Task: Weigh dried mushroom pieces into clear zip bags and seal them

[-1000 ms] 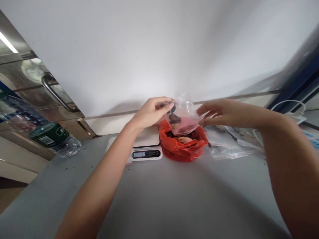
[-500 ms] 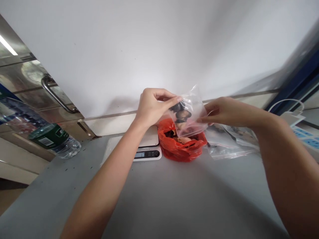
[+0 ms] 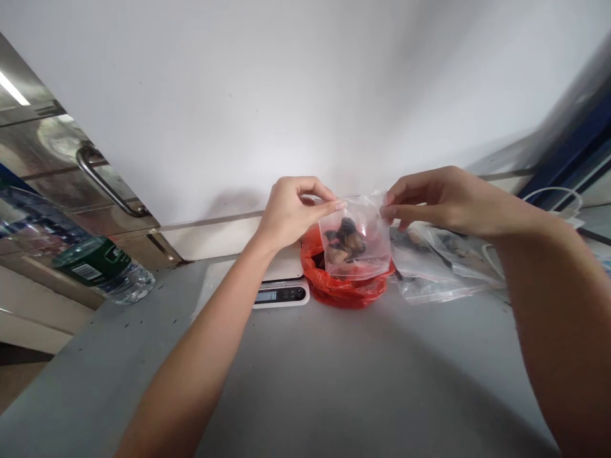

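Note:
A clear plastic bag (image 3: 356, 245) with dark and tan dried pieces inside hangs between my hands, over a red plastic bag (image 3: 344, 292). My left hand (image 3: 300, 207) pinches its upper left corner between thumb and fingers. At the upper right corner, my right hand (image 3: 424, 197) holds the bag the same way. The red bag stands open on the grey table (image 3: 334, 375), its contents mostly hidden behind the clear bag. Left of it, partly behind my left forearm, lies a white scale (image 3: 298, 295) with a lit display.
More filled clear bags (image 3: 439, 273) lie right of the red bag. A bottle with a green label (image 3: 102, 267) stands at the left, near a metal door handle (image 3: 107, 184). A white wall (image 3: 286, 95) rises behind the table. A white cable (image 3: 554, 194) is at the right.
The clear bag has straightened from a tilt and come down slightly, its pieces now at the bottom. My right hand has shifted from its side to the upper right corner.

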Demonstrator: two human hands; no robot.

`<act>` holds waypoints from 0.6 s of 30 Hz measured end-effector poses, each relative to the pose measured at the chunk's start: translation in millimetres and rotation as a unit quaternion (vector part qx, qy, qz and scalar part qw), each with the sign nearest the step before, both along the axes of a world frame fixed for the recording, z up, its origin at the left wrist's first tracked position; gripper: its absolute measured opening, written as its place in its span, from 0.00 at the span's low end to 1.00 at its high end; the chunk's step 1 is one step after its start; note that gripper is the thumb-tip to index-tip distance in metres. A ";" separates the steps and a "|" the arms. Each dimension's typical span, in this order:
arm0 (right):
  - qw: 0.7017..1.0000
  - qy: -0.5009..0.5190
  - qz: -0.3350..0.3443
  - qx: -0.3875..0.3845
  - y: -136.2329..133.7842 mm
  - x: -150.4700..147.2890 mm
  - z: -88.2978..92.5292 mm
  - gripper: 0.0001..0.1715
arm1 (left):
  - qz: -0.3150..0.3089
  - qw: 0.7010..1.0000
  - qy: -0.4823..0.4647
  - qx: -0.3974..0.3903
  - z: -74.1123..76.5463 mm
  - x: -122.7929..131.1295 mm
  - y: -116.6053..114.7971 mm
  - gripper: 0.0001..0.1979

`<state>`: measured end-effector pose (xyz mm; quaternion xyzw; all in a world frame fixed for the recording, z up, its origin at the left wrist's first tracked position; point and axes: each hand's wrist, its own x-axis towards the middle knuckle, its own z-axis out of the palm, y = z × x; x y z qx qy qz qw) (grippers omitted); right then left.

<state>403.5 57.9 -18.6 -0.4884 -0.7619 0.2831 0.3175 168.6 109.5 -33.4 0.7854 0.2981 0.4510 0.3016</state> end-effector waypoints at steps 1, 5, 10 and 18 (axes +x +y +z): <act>1.000 0.006 0.005 0.000 0.2 0.0 -0.8 0.21 | -0.006 1.000 -0.002 0.003 -1.4 -0.1 0.2 0.09; 0.998 0.057 -0.018 0.009 0.6 -1.0 -4.1 0.19 | -0.001 0.999 -0.030 -0.029 -9.0 -5.2 -0.2 0.18; 0.993 0.107 -0.038 0.029 -0.5 -4.3 -6.2 0.18 | -0.035 0.991 0.029 -0.128 -24.0 -11.5 0.6 0.18; 0.991 0.104 -0.074 0.042 4.2 -8.9 -10.4 0.18 | 0.004 0.993 0.024 -0.116 -29.2 -7.2 -0.3 0.05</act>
